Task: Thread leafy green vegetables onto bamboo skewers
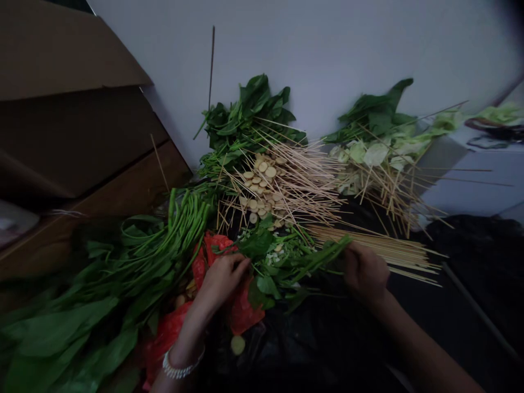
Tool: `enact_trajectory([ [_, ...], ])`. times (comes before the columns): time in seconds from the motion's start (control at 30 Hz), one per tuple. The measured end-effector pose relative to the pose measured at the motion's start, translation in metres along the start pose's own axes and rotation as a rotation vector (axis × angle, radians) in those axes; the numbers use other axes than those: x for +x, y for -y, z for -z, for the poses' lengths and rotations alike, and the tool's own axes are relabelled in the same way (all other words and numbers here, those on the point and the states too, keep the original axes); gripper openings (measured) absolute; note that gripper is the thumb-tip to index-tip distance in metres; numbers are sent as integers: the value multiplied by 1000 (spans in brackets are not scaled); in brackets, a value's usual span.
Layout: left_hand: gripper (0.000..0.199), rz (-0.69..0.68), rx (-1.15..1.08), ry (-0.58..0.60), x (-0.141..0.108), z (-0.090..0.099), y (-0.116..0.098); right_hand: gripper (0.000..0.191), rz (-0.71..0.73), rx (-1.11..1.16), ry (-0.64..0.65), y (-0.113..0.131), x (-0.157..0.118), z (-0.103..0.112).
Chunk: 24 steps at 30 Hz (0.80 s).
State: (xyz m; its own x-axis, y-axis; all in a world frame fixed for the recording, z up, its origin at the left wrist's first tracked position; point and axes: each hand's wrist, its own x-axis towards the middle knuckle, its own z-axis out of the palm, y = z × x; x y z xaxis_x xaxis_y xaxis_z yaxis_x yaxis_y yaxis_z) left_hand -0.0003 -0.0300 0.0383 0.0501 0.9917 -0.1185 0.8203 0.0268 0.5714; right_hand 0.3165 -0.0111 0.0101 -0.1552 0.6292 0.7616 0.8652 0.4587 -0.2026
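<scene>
A loose bunch of leafy greens (303,265) lies stretched between my two hands. My right hand (366,273) is closed round the stem ends at the right of the bunch. At its leafy end, my left hand (223,278) is closed, with thumb and fingertips on the leaves. A white beaded bracelet circles my left wrist. Under and beside my left hand is a red plastic bag (248,308). Just beyond my right hand lies a row of bare wooden skewers (385,248), side by side.
Skewered potato slices (262,185) are heaped behind my hands. Long-stemmed greens (135,278) fill the left, and spinach-like leaves (254,109) lean near the wall. Skewered cabbage pieces (374,154) stand at the back right. A cardboard box (73,131) is at the left; black plastic (295,344) covers the front.
</scene>
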Motion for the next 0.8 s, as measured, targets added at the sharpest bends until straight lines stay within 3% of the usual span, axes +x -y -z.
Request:
enact_trajectory([
  [0.13,41,64,115,24,-4,2,5,15,23,25,-102,3,2,0],
  [0.3,26,60,108,-281,1,21,28,13,68,32,-59,-2,0,-3],
  [0.37,25,49,124,-332,5,23,31,13,57,36,-42,-3,-2,-3],
  [0.57,25,-76,103,-313,23,0,14,18,43,54,-54,3,2,-3],
  [0.7,35,-24,194,-223,28,-14,8,19,64,54,-78,7,4,-3],
  [0.8,28,-49,132,-270,28,-12,12,19,58,56,-64,7,5,-3],
])
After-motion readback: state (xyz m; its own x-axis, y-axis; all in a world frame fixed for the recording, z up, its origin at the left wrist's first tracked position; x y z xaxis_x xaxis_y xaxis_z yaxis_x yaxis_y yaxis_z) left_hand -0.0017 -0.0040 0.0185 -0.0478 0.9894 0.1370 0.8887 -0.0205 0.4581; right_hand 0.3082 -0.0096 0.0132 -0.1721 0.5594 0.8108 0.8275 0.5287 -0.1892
